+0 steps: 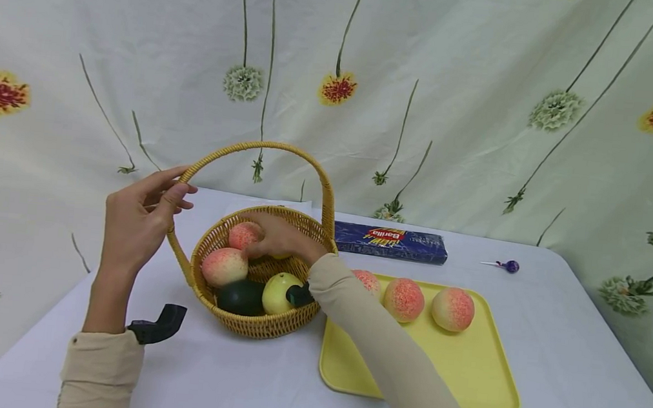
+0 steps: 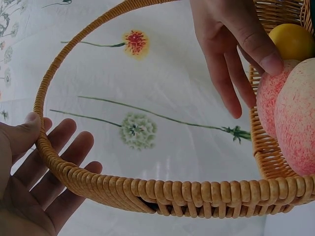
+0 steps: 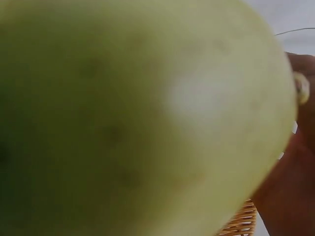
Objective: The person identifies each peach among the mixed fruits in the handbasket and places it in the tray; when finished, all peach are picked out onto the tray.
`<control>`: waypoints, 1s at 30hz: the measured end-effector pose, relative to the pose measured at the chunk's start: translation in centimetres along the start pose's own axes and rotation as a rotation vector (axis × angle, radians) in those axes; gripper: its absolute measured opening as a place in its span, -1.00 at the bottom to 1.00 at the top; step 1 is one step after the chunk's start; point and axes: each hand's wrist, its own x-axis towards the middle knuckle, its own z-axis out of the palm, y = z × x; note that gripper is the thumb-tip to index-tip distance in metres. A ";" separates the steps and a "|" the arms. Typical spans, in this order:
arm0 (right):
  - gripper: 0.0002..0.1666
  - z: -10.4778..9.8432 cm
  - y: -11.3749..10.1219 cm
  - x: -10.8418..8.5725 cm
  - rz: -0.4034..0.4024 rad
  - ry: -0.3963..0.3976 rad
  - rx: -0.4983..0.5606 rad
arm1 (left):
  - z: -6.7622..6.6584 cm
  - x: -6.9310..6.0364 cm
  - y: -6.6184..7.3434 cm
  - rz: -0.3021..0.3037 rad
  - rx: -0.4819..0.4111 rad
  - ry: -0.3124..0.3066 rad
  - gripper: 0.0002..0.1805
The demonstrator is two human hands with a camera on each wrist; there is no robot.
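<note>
A wicker basket point(image 1: 260, 328) stands on the table with fruit inside. My left hand point(image 1: 141, 220) holds the left side of its arched handle point(image 2: 113, 189) between thumb and fingers. Over the basket, my right hand point(image 1: 279, 235) reaches to a small pink peach point(image 1: 244, 235); its thumb touches the peach, while the other fingers extend past it in the left wrist view. A bigger peach point(image 1: 224, 267), a dark green oval fruit point(image 1: 240, 297), a pale green round fruit point(image 1: 278, 292) and a yellow fruit point(image 2: 292, 42) lie around it. The pale fruit fills most of the right wrist view, blurred.
Right of the basket lies a yellow tray point(image 1: 463, 378) with three peaches point(image 1: 404, 299), one partly behind my right sleeve. A blue Barilla spaghetti box point(image 1: 393, 243) lies behind the tray. Toward the back right is a purple lollipop point(image 1: 511, 266). A flowered cloth point(image 1: 457, 112) hangs behind the table.
</note>
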 end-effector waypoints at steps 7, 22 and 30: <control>-0.11 0.1 -0.1 0.0 0.015 -0.042 -0.064 | 0.0 0.0 -0.1 0.007 -0.008 0.006 -0.64; -0.31 0.0 0.0 -0.6 0.130 -0.056 -0.011 | -0.1 0.0 -0.2 -0.013 -0.013 0.006 -0.64; -0.18 -0.1 0.2 -0.5 0.094 -0.094 -0.143 | -0.1 0.1 -0.1 -0.011 -0.023 0.004 -0.64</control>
